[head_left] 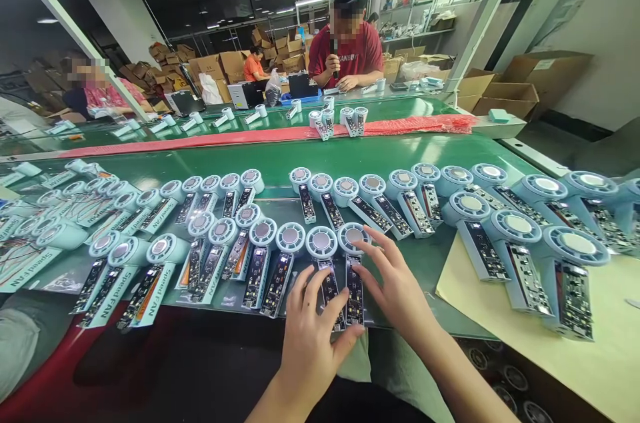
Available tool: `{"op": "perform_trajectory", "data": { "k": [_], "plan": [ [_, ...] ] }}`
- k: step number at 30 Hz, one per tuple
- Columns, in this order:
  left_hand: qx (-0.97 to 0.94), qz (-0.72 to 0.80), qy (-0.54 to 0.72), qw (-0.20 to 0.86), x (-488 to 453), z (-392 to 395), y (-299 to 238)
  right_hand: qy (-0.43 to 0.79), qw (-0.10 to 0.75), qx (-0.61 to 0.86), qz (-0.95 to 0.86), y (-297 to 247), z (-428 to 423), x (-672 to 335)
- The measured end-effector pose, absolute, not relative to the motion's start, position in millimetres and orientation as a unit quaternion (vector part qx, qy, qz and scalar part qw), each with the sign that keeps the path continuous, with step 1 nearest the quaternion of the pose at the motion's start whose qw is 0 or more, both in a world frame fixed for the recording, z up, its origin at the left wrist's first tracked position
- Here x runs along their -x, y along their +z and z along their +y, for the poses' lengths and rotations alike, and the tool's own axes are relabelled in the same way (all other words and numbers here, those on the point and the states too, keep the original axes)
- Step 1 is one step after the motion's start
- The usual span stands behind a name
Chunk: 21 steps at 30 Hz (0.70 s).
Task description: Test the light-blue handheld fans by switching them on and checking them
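Rows of pale blue handheld fan bodies with open handles showing circuit boards lie on the green table [280, 163]. My left hand [313, 336] rests at the near edge, fingers spread over the handle of one fan [323, 250]. My right hand [395, 283] lies with fingers spread on the neighbouring fan [354, 243], fingertips near its round head. Neither hand grips anything.
More fan bodies [520, 236] lie on a yellowish sheet [590, 356] at right, others [75, 210] crowd the left. A red strip [250, 135] runs across the table. A person in a red shirt [347, 50] works opposite; cardboard boxes [520, 83] stand behind.
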<state>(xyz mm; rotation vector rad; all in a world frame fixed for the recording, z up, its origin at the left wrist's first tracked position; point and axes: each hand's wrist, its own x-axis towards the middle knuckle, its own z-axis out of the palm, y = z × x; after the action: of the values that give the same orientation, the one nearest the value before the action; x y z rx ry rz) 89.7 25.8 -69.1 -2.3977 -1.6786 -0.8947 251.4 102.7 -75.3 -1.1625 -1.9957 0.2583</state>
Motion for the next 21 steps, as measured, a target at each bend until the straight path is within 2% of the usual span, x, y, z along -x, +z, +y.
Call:
{"op": "perform_trajectory", "data": {
  "k": [6, 13, 21],
  "plan": [
    [0.782, -0.546, -0.296, 0.063, -82, 20, -69, 0.049, 0.467, 0.426, -0.773, -81, 75, -258],
    [0.794, -0.539, -0.268, 0.086, -71, 18, -68, 0.018, 0.395, 0.368, -0.842, -90, 63, -269],
    [0.792, -0.547, -0.25, 0.102, -68, 17, -59, -0.014, 0.373, 0.36, -0.855, -90, 69, -265]
  ]
}}
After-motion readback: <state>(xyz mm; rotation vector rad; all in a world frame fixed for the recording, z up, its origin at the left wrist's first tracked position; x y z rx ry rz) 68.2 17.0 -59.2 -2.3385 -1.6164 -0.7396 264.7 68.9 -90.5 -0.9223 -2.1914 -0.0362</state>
